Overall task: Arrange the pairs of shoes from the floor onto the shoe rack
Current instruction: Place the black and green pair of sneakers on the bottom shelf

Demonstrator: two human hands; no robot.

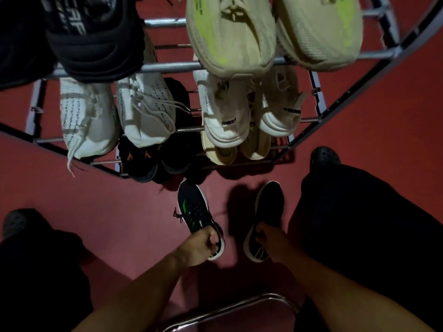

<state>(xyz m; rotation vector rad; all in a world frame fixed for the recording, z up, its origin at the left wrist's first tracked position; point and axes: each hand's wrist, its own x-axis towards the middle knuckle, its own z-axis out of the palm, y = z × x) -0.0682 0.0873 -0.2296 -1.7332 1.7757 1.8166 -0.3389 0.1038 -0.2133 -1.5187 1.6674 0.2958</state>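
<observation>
Both hands reach down to the floor: left hand (pixel 200 245) grips the green-striped black shoe (pixel 195 212), right hand (pixel 269 238) its mate (pixel 266 216). Beyond, the shoe rack (pixel 167 67) already carries several pairs; seemingly this last pair remains.

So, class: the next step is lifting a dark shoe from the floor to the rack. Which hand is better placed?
Neither clearly: the left hand grips the green-marked shoe, the right hand its partner. Slight edge left, since its shoe lies nearer the shoe rack.
</observation>
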